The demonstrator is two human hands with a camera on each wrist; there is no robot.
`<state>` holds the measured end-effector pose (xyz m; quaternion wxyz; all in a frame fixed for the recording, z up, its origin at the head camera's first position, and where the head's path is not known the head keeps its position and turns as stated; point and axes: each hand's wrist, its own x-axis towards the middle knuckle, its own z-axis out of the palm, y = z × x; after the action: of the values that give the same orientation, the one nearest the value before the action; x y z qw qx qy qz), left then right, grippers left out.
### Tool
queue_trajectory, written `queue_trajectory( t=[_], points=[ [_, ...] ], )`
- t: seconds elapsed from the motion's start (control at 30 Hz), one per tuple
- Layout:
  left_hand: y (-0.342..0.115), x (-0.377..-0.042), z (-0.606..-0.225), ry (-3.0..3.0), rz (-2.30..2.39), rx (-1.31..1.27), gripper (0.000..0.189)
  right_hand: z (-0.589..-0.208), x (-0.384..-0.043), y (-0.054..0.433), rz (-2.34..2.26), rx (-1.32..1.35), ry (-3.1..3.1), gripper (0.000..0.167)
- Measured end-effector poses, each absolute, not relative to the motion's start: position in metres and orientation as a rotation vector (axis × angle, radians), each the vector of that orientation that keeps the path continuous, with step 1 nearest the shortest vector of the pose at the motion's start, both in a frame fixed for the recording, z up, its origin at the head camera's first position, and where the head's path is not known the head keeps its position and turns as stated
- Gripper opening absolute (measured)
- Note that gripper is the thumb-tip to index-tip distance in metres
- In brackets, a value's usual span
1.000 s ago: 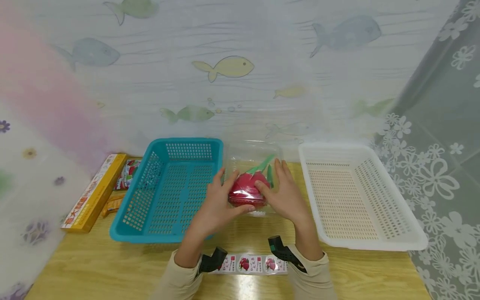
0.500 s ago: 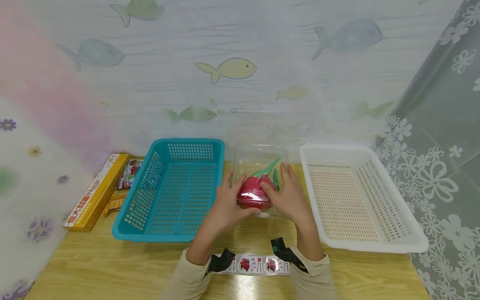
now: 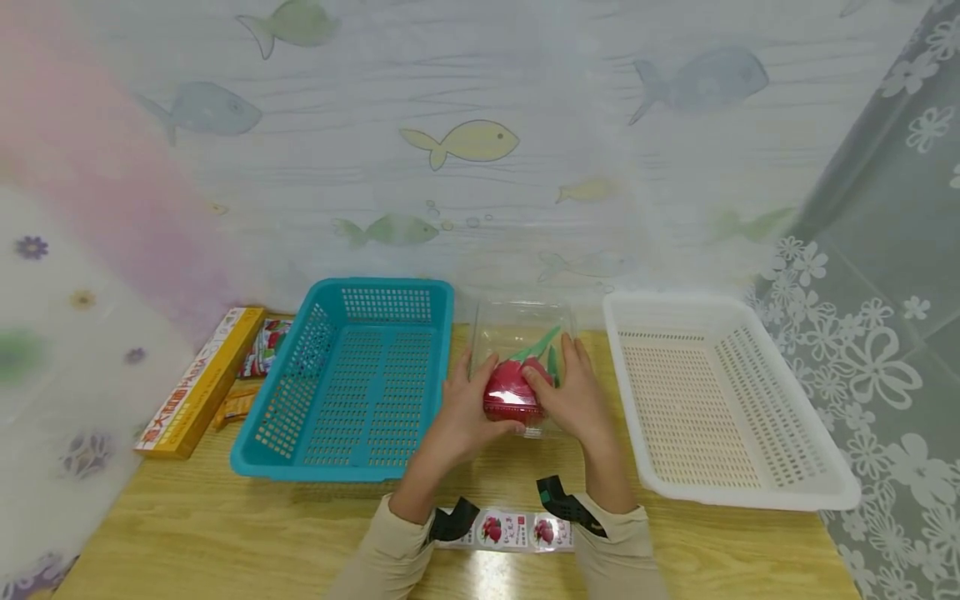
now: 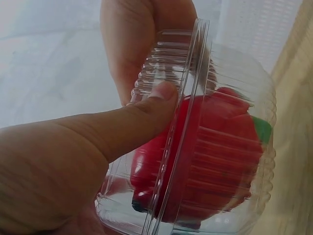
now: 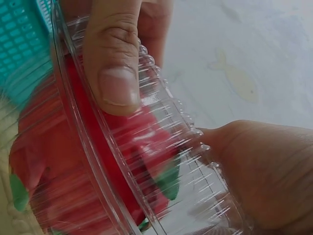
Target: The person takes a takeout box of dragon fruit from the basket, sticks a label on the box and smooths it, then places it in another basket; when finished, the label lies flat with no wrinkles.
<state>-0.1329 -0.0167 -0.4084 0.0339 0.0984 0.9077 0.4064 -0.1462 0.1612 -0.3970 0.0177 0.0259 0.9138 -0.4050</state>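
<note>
A clear plastic clamshell box lies between my hands at mid-table. Inside it shows a red dragon fruit with green leaf tips. My left hand grips the box's left side, its thumb along the near side in the head view. On the opposite side my right hand holds the box, thumb over the lid above the fruit. The rims of lid and base run close together in the left wrist view. Seen from the right wrist, a thumb presses right by the rim.
A blue basket stands at left, a white basket at right. Beyond the blue one lie a yellow box, a printed packet and an orange packet. A sticker strip with dragon fruit pictures lies nearest me.
The clamshell box, with both hands on it, has shifted slightly right and nearer to me. Both hands keep their hold. The head view itself has drifted a little.
</note>
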Motion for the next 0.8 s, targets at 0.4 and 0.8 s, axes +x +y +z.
queue_trajectory(
  t=[0.4,0.8],
  points=[
    [-0.012,-0.14,-0.421,2.775,1.237,0.242,0.098,-0.414,-0.154,0.16,-1.297,0.132,2.831,0.087],
    [-0.008,-0.143,-0.432,2.769,1.229,0.235,0.097,-0.427,-0.159,0.159,-1.348,0.157,2.811,0.086]
  ],
)
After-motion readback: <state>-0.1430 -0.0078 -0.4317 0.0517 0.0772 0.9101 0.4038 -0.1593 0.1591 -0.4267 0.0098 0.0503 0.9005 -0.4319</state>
